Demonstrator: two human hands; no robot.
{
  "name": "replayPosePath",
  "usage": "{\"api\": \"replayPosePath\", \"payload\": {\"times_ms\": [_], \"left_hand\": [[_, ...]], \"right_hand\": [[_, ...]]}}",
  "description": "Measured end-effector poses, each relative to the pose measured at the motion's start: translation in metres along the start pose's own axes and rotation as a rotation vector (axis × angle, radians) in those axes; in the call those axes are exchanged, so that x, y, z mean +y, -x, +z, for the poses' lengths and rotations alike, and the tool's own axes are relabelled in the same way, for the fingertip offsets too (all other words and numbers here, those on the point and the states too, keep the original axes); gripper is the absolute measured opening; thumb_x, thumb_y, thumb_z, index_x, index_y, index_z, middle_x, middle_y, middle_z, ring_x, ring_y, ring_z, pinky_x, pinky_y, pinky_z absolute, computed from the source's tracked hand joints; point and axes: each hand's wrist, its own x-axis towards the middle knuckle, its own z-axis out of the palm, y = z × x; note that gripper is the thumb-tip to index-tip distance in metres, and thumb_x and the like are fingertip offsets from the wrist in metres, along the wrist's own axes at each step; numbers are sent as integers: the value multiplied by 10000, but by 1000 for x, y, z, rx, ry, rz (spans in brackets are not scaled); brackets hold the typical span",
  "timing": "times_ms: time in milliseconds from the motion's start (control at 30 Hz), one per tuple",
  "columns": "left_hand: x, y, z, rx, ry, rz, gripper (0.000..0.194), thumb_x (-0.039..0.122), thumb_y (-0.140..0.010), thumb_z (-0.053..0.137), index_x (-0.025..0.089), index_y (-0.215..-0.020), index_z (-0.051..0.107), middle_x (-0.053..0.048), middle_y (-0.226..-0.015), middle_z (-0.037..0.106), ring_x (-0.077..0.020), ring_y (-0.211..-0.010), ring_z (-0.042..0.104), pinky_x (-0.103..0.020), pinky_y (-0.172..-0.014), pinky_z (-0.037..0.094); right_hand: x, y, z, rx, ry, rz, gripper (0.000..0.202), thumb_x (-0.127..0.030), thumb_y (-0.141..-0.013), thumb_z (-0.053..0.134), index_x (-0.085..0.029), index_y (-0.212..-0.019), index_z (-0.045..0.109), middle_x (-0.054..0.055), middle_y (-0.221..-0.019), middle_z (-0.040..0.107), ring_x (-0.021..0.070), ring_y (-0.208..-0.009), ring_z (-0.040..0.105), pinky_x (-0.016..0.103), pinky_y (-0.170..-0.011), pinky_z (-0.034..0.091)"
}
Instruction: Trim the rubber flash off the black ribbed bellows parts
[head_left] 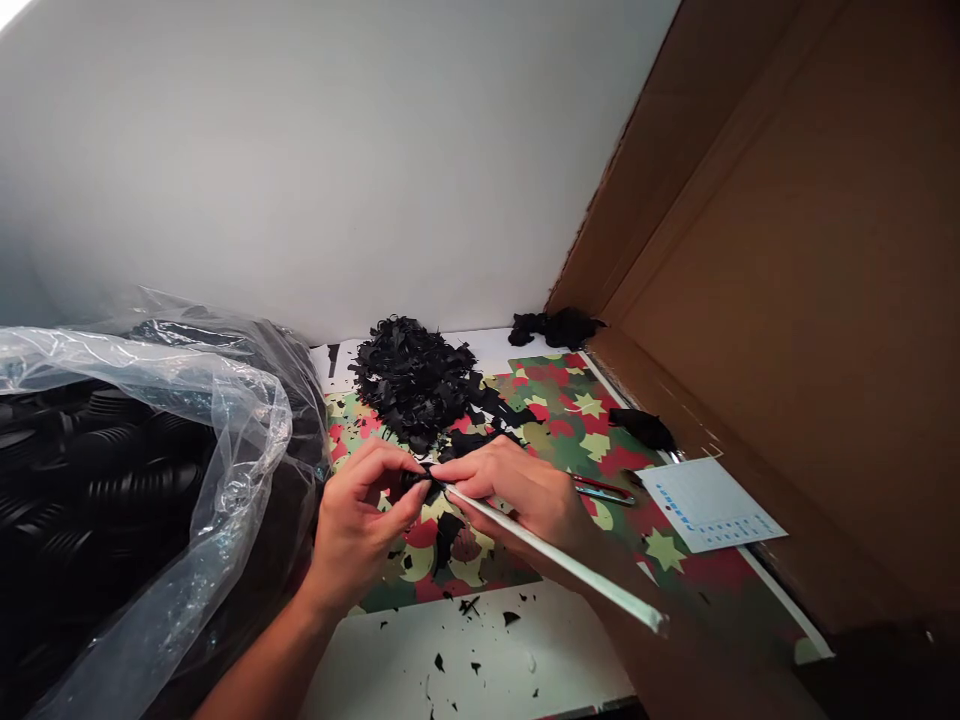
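Note:
My left hand (358, 525) pinches a small black part (415, 480) between thumb and fingers, and its shape is mostly hidden. In my right hand (517, 487) is a long, slim white-handled tool (574, 568); the handle slants down to the right. The tool's tip meets the black part between my fingertips, so I cannot make out its end. Just beyond my hands rises a pile of black shavings (412, 375). A loose black scrap (448, 540) lies below my fingers on the camouflage-patterned sheet (555, 385).
To the left, a clear plastic bag (240, 400) holds many ribbed black parts (142, 480). A white card (712, 505), a slim red and silver tool (606, 490) and crumpled black pieces (559, 327) lie to the right. A cardboard wall (810, 300) borders the right side.

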Motion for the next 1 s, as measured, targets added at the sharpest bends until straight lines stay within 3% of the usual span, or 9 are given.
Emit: {"api": "replayPosePath", "payload": {"times_ms": [133, 300, 367, 533, 633, 700, 800, 867, 1000], "left_hand": [[-3, 1, 1, 2, -6, -12, 39, 210, -850, 748, 215, -815, 732, -13, -775, 648, -146, -698, 596, -230, -591, 478], [0, 0, 1, 16, 70, -34, 29, 219, -837, 769, 225, -820, 747, -10, -778, 666, -138, -693, 594, -220, -604, 486], [3, 0, 2, 28, 143, -71, 45, 250, -826, 793, 222, -828, 757, -18, -788, 677, -144, -706, 605, -226, -623, 501], [5, -2, 4, 21, 479, -327, 268, 393, -748, 885, 201, -903, 779, -37, -830, 687, -146, -689, 616, -249, -611, 522], [5, -2, 6, 40, 759, -503, 363, 481, -778, 846, 205, -1001, 772, -38, -806, 682, -136, -636, 597, -254, -570, 508], [3, -2, 8, 25, 874, -588, 364, 484, -788, 834, 194, -999, 768, -45, -779, 690, -126, -600, 576, -251, -552, 494], [1, 0, 11, 10, 931, -671, 355, 476, -794, 836, 175, -967, 765, -55, -765, 701, -117, -587, 562, -251, -559, 500], [0, 1, 12, 25, 935, -715, 411, 527, -786, 836, 166, -967, 758, -53, -755, 697, -115, -591, 559, -248, -559, 507], [3, 0, 15, 71, 938, -791, 567, 635, -656, 888, 143, -881, 722, -38, -724, 678, -91, -583, 539, -216, -560, 511]], "right_hand": [[-3, 0, 7, 3, 174, -114, 157, -101, -1008, 532, -229, -944, 595, 105, -1016, 802, 206, -914, 756, 359, -781, 554], [-13, -2, 15, 96, 293, -100, 221, -39, -988, 494, -236, -922, 569, 108, -1054, 793, 215, -885, 730, 384, -784, 542], [-12, -2, 15, 205, 231, -16, 188, -83, -996, 517, -245, -922, 575, 94, -1072, 790, 217, -891, 725, 395, -796, 547], [2, -3, 5, 500, -135, 426, 166, -230, -976, 622, -246, -827, 550, 60, -1039, 781, 212, -951, 734, 373, -817, 581], [10, -6, -3, 609, -251, 502, 192, -298, -944, 655, -235, -784, 568, 33, -892, 738, 194, -865, 714, 346, -786, 578], [12, -7, -5, 606, -290, 548, 209, -342, -937, 666, -232, -785, 572, -6, -764, 668, 153, -698, 651, 297, -674, 548], [11, -6, -4, 549, -328, 630, 287, -423, -938, 676, -239, -779, 524, -78, -587, 478, 98, -484, 427, 227, -462, 368], [10, -4, -1, 510, -343, 669, 333, -471, -935, 681, -241, -770, 506, -98, -558, 369, 87, -461, 315, 222, -423, 262], [8, 1, 3, 425, -370, 713, 285, -492, -972, 636, -241, -857, 563, -112, -533, 306, 87, -443, 257, 224, -412, 215]]}}
